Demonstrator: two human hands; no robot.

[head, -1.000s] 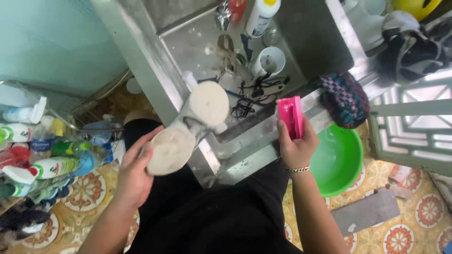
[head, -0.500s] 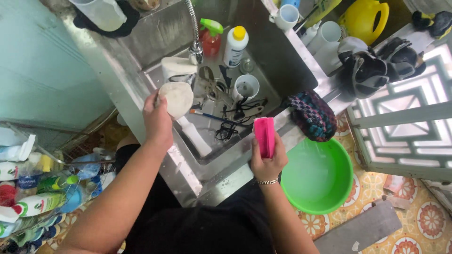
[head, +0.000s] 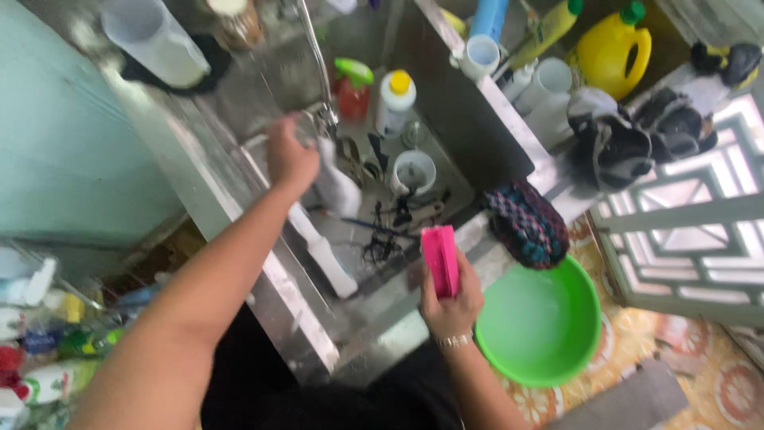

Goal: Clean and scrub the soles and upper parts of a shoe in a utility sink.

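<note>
My left hand point(head: 290, 159) reaches into the steel sink point(head: 270, 279) just below the faucet point(head: 318, 72) and grips a pale white item point(head: 336, 189), which is blurred by motion. A long white piece point(head: 322, 253) lies in the sink beneath it. Over the sink's front rim, my right hand point(head: 450, 306) holds a pink brush point(head: 440, 259) upright. In the sink, beyond the pink brush, lie a white cup point(head: 414, 171) and tangled black cords point(head: 382, 239).
A green basin point(head: 541, 322) sits on the tiled floor at the right, below a multicoloured knitted cloth point(head: 527, 223) on the sink corner. A yellow-capped white bottle point(head: 395, 102), a red spray bottle point(head: 352, 87) and a yellow jug point(head: 613, 48) stand behind. Bottles crowd a rack point(head: 40, 350) at left.
My left hand has carried the white item from beside my body up into the sink and under the faucet. My right hand kept the pink brush at the rim. The view tilted.
</note>
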